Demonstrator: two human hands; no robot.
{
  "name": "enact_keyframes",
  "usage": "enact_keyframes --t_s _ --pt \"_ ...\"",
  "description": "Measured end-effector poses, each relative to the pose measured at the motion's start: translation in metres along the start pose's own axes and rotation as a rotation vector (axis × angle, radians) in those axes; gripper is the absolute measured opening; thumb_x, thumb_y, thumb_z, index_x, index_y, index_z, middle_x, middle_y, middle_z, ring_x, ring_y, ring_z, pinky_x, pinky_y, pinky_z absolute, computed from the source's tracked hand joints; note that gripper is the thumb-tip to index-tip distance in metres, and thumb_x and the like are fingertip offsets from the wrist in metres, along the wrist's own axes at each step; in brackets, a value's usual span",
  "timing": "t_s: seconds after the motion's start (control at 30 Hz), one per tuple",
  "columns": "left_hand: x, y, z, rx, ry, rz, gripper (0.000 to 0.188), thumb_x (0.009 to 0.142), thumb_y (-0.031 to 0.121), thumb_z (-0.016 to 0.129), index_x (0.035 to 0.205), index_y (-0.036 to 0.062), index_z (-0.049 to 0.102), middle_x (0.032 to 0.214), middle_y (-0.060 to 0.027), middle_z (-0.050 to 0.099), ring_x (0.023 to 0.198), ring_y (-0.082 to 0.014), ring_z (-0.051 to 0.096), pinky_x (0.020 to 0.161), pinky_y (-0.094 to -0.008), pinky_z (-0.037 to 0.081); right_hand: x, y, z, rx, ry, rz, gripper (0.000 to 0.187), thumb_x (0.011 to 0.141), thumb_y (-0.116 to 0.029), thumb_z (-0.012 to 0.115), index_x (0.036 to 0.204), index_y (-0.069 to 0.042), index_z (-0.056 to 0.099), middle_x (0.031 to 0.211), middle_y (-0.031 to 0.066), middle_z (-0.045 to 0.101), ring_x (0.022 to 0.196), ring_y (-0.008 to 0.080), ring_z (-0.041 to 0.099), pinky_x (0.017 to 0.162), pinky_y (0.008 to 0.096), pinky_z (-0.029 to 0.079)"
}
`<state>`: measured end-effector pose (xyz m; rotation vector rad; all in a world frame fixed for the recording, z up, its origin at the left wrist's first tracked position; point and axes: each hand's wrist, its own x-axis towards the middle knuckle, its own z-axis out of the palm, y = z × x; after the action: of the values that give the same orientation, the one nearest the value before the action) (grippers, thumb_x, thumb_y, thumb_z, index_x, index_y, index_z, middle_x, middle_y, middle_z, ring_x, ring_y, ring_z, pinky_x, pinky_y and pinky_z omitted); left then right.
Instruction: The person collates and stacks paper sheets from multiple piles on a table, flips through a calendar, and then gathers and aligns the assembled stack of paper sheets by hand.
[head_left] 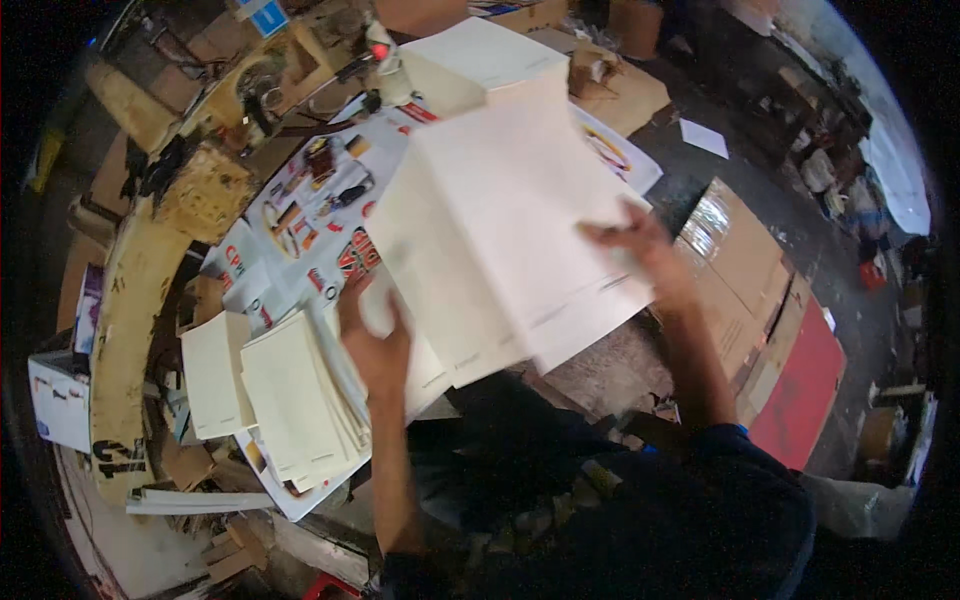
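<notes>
A large pale sheet of paper (530,190) lies tilted in front of me, its lower edge smeared by motion. My right hand (640,250) grips its right side, with blurred fingers over the paper. Under it and to the left shows a cream sheet (430,270). Beside that sheet's left edge is my left hand (378,335), its thumb and fingers apart; no object shows in it. Left of this hand lie a fanned pile of cream sheets (295,395) and a smaller cream pile (213,370). A paper stack (485,55) sits at the far side.
Everything rests on a printed poster sheet (290,215) with coloured pictures. A worn yellow curved frame (135,330) stands at the left. Flattened cardboard (735,270) and a red panel (800,385) lie at the right. One loose white sheet (704,138) is on the dark floor.
</notes>
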<state>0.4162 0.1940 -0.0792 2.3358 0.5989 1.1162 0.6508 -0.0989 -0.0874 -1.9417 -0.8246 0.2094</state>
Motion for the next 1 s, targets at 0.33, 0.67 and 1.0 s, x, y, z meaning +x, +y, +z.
enact_keyframes --t_s 0.33,0.67,1.0 --pt "0.005 0.150 0.238 -0.028 -0.532 0.286 0.047 0.075 0.036 0.079 0.101 0.0015 0.061 0.101 -0.0206 0.060 0.099 -0.0392 0.058 0.083 -0.0493 0.049 -0.035 -0.129 -0.182 -0.009 0.799 0.065 0.038 0.088 -0.020 0.072 0.119 -0.001 0.066 0.106 0.0046 0.069 0.091 0.0122 0.062 0.083 0.0269 0.047" --pt "0.015 0.121 0.185 -0.234 -0.724 -0.033 0.032 0.073 0.022 0.083 0.064 -0.0039 0.067 0.054 -0.0161 0.060 0.056 -0.0266 0.067 0.053 -0.0391 0.049 0.044 0.001 -0.201 0.015 0.201 0.130 0.036 0.086 -0.015 0.072 0.118 0.001 0.064 0.100 0.0062 0.071 0.084 0.0135 0.064 0.077 0.0283 0.051" --pt "-0.011 0.108 0.192 -1.098 -0.489 -0.714 0.029 0.075 0.018 0.086 0.082 -0.0066 0.073 0.074 -0.0107 0.071 0.062 -0.0143 0.068 0.056 -0.0267 0.058 0.054 0.028 -0.218 -0.096 0.167 0.164 0.031 0.084 -0.016 0.072 0.110 0.000 0.068 0.092 0.0032 0.071 0.078 0.0117 0.064 0.069 0.0301 0.052"
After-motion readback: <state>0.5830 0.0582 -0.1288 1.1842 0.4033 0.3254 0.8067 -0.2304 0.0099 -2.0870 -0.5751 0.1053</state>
